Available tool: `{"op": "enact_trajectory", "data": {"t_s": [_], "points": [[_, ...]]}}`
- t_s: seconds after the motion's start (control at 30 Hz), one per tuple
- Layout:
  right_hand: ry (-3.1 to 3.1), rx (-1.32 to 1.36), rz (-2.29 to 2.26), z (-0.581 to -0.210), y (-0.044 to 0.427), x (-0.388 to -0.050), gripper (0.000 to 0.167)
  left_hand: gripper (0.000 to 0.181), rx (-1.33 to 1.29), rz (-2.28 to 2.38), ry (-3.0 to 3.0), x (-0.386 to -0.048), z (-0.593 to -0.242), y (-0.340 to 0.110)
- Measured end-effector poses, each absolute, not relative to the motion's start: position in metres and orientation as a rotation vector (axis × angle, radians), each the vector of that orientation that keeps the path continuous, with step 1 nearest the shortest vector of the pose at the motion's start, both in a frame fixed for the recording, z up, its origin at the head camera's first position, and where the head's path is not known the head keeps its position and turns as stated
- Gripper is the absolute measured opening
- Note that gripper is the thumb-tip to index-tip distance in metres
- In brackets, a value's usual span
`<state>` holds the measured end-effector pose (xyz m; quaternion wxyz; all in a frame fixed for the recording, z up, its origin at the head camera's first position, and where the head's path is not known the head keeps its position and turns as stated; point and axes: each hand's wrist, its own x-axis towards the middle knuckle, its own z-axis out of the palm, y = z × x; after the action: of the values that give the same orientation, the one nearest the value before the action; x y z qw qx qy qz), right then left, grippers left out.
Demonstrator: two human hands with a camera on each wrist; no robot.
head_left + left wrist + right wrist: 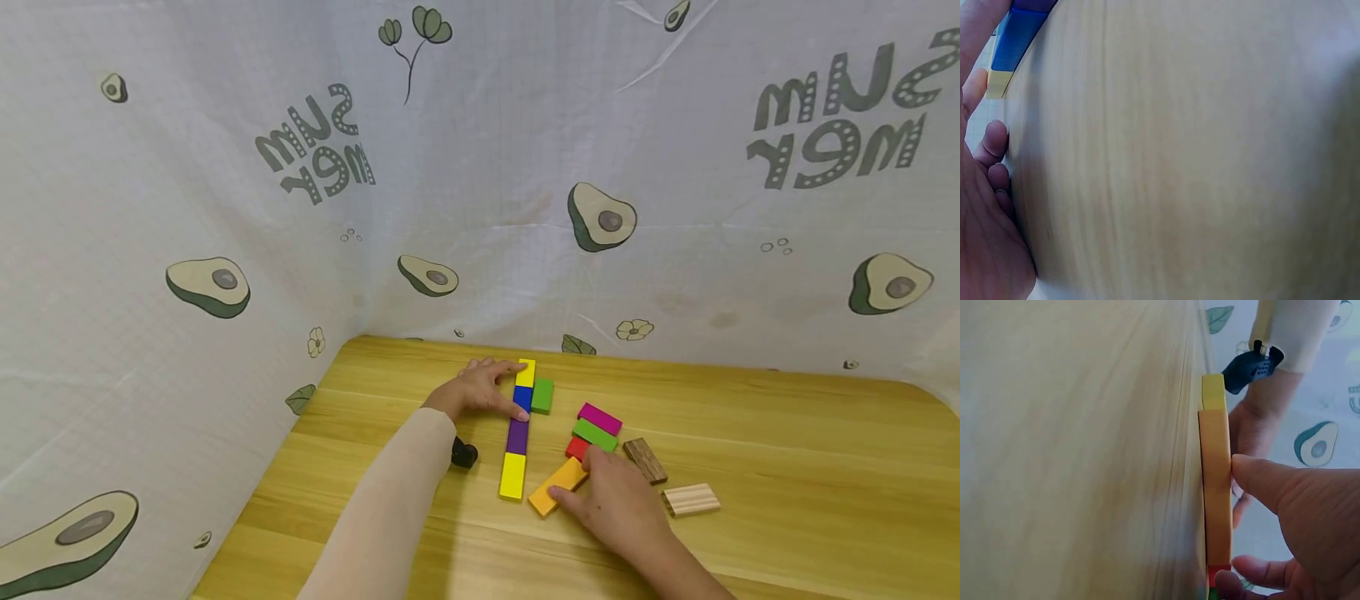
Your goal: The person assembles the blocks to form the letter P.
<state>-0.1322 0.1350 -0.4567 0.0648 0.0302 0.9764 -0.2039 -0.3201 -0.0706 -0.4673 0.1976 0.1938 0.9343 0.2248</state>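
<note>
A row of wooden blocks lies end to end: a yellow block [527, 372] at the far end, a blue block [522, 398], a purple block [517, 436] and a nearer yellow block [513, 477]. My left hand [480, 388] touches this row with index finger and thumb spread, the index at the far yellow block and the thumb near where blue meets purple. Right of the row, my right hand [621, 498] holds an orange block [558, 487] between thumb and fingers. The orange block [1216, 487] lies flat on the table, slanted to the row.
A green block [542, 397] sits against the row's right side. Magenta [600, 418], green [595, 435] and red [577, 448] blocks lie together. Dark brown [645, 461] and pale wood [691, 500] blocks are farther right. A printed curtain [495, 167] hangs behind the table.
</note>
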Motion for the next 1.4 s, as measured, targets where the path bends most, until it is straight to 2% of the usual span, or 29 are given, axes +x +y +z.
{"op": "enact_trajectory", "data": {"t_s": [0.13, 0.3, 0.37, 0.6, 0.67, 1.2, 1.4], "points": [[2.93, 0.093, -0.591, -0.457, 0.141, -0.134, 0.075, 0.096, 0.532, 0.63, 2.614, -0.32, -0.466, -0.071], [2.914, -0.025, -0.624, -0.457, 0.146, -0.136, 0.064, 0.094, 0.518, 0.629, 2.616, -0.318, -0.465, -0.073], [2.908, -0.082, -0.617, -0.456, 0.146, -0.135, 0.065, 0.094, 0.518, 0.629, 2.616, -0.317, -0.465, -0.073], [2.827, -0.186, -0.577, -0.452, 0.144, -0.128, 0.108, 0.095, 0.532, 0.634, 2.612, -0.317, -0.464, -0.073], [2.821, -0.196, -0.579, -0.452, 0.144, -0.127, 0.113, 0.095, 0.532, 0.631, 2.615, -0.318, -0.464, -0.073], [2.84, -0.288, -0.556, -0.45, 0.142, -0.125, 0.111, 0.094, 0.541, 0.645, 2.608, -0.319, -0.466, -0.072], [2.871, -0.352, -0.582, -0.447, 0.134, -0.12, 0.106, 0.094, 0.534, 0.65, 2.608, -0.319, -0.466, -0.073]]}}
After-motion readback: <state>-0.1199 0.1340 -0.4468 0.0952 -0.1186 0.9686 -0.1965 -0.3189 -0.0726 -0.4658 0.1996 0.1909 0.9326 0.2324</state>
